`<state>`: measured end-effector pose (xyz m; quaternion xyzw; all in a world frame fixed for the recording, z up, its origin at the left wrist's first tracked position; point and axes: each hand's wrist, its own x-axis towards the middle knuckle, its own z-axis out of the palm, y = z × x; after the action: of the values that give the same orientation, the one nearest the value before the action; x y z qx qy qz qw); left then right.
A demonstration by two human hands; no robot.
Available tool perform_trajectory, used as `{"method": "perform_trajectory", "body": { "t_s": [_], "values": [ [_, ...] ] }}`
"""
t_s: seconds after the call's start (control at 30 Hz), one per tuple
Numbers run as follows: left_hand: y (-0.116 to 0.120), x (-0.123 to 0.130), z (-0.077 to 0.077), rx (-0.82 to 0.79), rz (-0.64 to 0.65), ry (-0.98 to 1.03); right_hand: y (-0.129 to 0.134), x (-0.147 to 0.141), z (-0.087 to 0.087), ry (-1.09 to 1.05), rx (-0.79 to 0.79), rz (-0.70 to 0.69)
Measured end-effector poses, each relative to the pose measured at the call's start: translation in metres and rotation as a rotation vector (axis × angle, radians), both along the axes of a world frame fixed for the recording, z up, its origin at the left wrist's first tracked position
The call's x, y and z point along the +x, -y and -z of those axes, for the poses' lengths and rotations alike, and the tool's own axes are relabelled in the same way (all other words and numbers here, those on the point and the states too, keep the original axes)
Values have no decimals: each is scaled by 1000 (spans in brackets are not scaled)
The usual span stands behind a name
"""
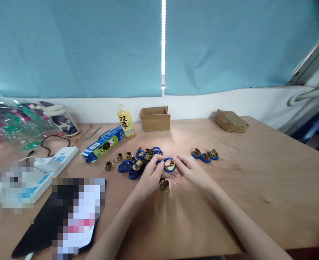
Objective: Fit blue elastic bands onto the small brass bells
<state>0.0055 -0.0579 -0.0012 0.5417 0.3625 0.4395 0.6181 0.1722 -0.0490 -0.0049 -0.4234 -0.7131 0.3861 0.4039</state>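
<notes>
Nearest the front edge of the counter (257,173) lies a dark flat device (40,231), partly blurred out, toward the front left corner. Both forearms reach in from the front edge to the middle of the counter, where the left hand (150,175) and right hand (190,169) meet around a blue ring with a brass piece (169,164) set in it; each grip pinches that ring from its own side, fingertips closed on its rim. Just below the hands a loose brass fitting (164,184) rests on the wood. Left of the hands sits a heap of blue rings and brass parts (135,160), and right of them a short row of three finished ones (205,155). Along the back edge stand a yellow drink bottle (125,122), an open cardboard box (155,118) and a flattened brown packet (231,121). A blue biscuit carton (102,143) lies left of the heap, with a white power strip (51,164) further left.
</notes>
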Motion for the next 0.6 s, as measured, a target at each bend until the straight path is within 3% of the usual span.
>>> {"method": "perform_trajectory", "body": {
  "t_s": [0.17,0.37,0.6],
  "values": [
    [-3,2,4,-12,-33,-52,-1,-1,5,-65,-9,71],
    [-4,4,7,-35,-54,77,1,0,-1,-159,-23,16],
    [-8,2,10,69,-131,73,1,-2,-3,-202,-78,77]
  ]
}}
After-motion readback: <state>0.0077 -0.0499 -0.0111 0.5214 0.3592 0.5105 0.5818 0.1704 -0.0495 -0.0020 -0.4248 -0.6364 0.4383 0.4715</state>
